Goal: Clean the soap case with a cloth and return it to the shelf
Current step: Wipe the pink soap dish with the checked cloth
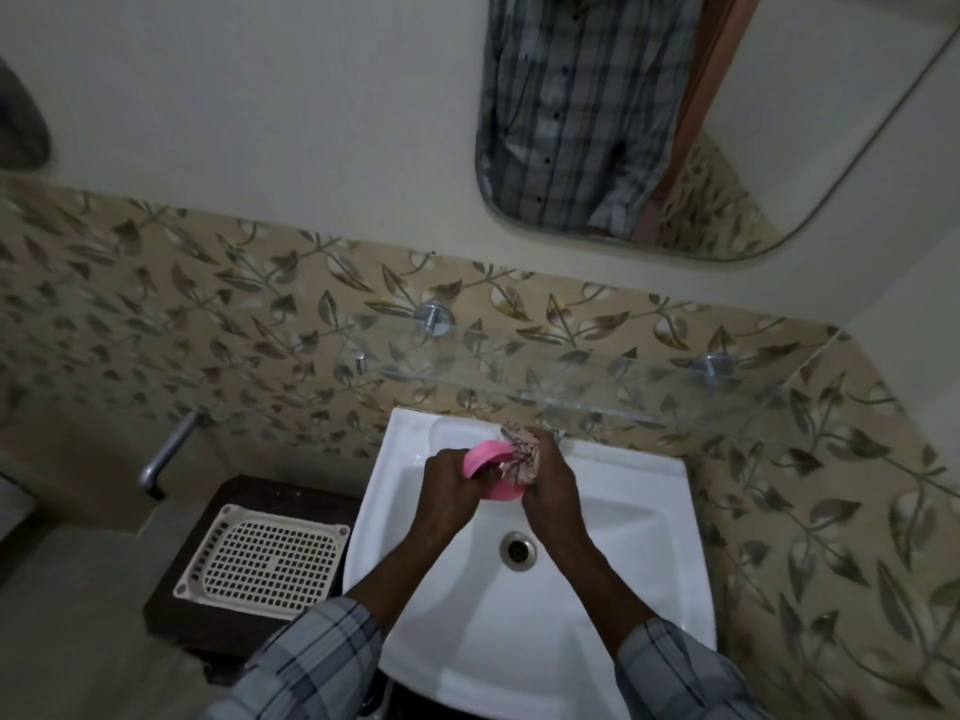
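The pink soap case (491, 470) sits between my two hands, over the sink (623, 511). My left hand (447, 480) is clamped on its side; my right hand (550, 485) is closed around the bunched cloth (519, 454), pressing inside. I think I should turn the case slowly and wipe every corner.

I see a dim, grainy view; the white sink (613, 511) is brightest, the corners fall dark, and straight lines bow toward the wide-angle edges.
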A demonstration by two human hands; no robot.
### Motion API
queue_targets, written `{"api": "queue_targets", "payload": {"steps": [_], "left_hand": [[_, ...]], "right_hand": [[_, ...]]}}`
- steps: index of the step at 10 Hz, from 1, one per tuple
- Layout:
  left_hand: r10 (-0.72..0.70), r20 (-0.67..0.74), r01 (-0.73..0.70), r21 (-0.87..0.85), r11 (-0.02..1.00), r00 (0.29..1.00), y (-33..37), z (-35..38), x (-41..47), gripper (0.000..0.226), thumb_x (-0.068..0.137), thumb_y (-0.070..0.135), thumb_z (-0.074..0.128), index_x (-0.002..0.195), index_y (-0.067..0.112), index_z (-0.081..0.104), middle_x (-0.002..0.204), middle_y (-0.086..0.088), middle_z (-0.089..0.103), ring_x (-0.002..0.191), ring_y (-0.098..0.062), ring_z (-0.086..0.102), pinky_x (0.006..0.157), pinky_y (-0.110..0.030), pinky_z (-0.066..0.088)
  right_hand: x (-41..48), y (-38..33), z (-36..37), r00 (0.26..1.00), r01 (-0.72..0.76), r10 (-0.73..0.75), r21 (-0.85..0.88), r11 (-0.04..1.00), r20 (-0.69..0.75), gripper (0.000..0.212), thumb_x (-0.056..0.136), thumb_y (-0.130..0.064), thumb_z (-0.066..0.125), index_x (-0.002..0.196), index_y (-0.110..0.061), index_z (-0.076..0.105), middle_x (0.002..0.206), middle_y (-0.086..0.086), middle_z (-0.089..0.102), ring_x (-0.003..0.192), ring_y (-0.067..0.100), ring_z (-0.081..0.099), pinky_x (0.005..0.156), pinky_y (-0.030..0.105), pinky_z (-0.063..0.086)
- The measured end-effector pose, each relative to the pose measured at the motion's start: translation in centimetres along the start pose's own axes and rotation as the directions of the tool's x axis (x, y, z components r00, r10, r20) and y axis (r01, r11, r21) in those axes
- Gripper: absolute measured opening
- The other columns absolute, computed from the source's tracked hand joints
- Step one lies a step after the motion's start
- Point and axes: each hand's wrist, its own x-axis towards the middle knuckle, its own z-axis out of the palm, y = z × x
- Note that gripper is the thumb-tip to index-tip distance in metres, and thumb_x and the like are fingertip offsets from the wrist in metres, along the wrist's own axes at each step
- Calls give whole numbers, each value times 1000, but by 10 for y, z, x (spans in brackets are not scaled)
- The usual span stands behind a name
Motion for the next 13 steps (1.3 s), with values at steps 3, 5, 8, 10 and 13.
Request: {"api": "queue_targets", "payload": {"steps": [3,5,8,10,13], "left_hand": [[-39,-63,28,-173,984,997,2,-2,-3,12,77,21,73,77,32,76,75,4,77,72,-12,73,68,-34,59],[-216,-130,142,-430,892,968,-13,15,-18,14,83,25,76,95,20,77,89,-6,78,86,-28,73,80,-49,61],[18,123,-38,163,986,992,14,3,10,23,79,30,73,99,19,77,93,7,77,85,-11,72,67,-21,56],[3,-94,-5,-26,1000,996,22,9,9,19,83,15,69,78,31,75,74,4,75,71,-1,71,66,-22,58],[-141,-121,94,-328,940,983,27,20,6,22,85,14,64,83,32,76,76,12,77,70,-4,72,60,-15,56]], "right_hand": [[7,-16,4,996,86,-89,-225,970,-5,40,86,12,48,118,-9,60,111,13,69,100,25,65,78,20,51],[10,-9,-5,985,-168,165,-87,982,-43,27,94,-17,51,116,-31,59,100,5,71,84,26,69,60,37,59],[10,-12,-10,995,68,-91,-349,935,-50,31,91,-1,52,121,-8,56,111,9,64,104,26,63,88,29,54],[-3,-21,4,995,64,-82,-259,964,-58,39,91,-10,59,129,-12,50,118,8,65,107,22,63,91,32,52],[3,-32,5,993,99,-115,-405,909,-16,51,85,4,55,133,-11,48,120,1,62,110,16,59,93,29,50]]}}
